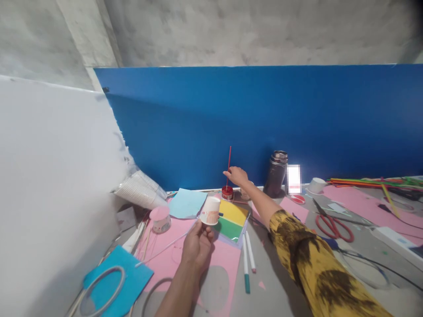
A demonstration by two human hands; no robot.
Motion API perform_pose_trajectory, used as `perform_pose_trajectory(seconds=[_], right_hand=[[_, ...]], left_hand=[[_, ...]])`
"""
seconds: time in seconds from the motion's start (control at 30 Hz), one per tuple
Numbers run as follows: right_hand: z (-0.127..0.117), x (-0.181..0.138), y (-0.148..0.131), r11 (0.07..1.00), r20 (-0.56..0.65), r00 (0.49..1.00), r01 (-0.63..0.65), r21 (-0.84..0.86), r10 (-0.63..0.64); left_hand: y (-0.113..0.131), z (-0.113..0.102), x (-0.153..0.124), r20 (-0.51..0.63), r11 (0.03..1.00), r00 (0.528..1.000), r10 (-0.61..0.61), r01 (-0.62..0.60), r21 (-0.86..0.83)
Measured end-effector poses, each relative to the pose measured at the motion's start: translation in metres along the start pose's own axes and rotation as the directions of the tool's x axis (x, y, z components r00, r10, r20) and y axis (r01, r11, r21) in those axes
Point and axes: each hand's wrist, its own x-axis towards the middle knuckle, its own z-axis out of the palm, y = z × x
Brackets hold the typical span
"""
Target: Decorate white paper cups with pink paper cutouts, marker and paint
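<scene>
My left hand [197, 245] is closed around a small paper cup [210, 210], held above pink paper [185, 259] near the table's front. My right hand [236, 175] reaches far forward and pinches a thin red stick [228, 165] that stands upright in a small red paint pot [227, 192] by the blue board [264, 123]. A pad of yellow and green sheets [233, 219] lies between the two hands.
A dark metal flask [276, 174], red scissors [332, 224], coloured straws [373, 181] and a white cup [316, 185] lie to the right. Two markers [247, 259], a stack of cups [140, 189], a pink-topped cup [160, 219] and a white board [53, 185] are left and centre.
</scene>
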Motion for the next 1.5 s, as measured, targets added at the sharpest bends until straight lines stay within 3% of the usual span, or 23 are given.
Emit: perform_pose_trajectory(seconds=[0.37, 0.67, 0.83, 1.03, 1.13, 1.2, 1.27, 1.43, 1.5], right_hand=[[-0.003, 0.006, -0.006, 0.999, -0.029, 0.998, 0.050, -0.006, -0.050], [0.001, 0.000, 0.000, 1.000, 0.003, 1.000, 0.010, 0.011, -0.010], [-0.010, -0.011, -0.003, 0.999, 0.006, 1.000, -0.003, 0.032, 0.003], [-0.050, -0.056, -0.011, 0.995, -0.067, 0.998, 0.013, 0.101, -0.007], [-0.064, -0.097, -0.019, 0.970, -0.074, 0.990, 0.134, 0.204, -0.122], [-0.068, -0.125, -0.022, 0.882, -0.079, 0.958, 0.284, 0.377, -0.274], [-0.068, -0.149, -0.024, 0.839, -0.054, 0.939, 0.328, 0.435, -0.339], [-0.065, -0.176, -0.025, 0.825, -0.018, 0.926, 0.345, 0.448, -0.377], [-0.064, -0.177, -0.022, 0.817, -0.032, 0.930, 0.337, 0.468, -0.366]], left_hand=[[0.000, -0.001, 0.000, 0.020, 1.000, 1.000, 0.019, -0.020, 0.015], [0.000, -0.005, 0.005, 0.053, 0.999, 0.998, 0.025, -0.026, 0.019], [0.000, -0.006, 0.006, 0.089, 1.000, 0.996, -0.018, 0.019, -0.010], [-0.004, -0.002, -0.001, 0.151, 0.985, 0.980, -0.130, 0.145, -0.096], [-0.007, -0.002, -0.003, 0.199, 0.986, 0.970, -0.140, 0.154, -0.061], [-0.009, -0.003, -0.004, 0.233, 0.988, 0.962, -0.145, 0.153, -0.018], [-0.010, -0.004, -0.005, 0.272, 0.988, 0.950, -0.155, 0.154, 0.025], [-0.015, -0.005, -0.007, 0.330, 0.983, 0.928, -0.172, 0.142, 0.113], [-0.017, -0.005, -0.007, 0.281, 0.982, 0.951, -0.128, 0.084, 0.166]])
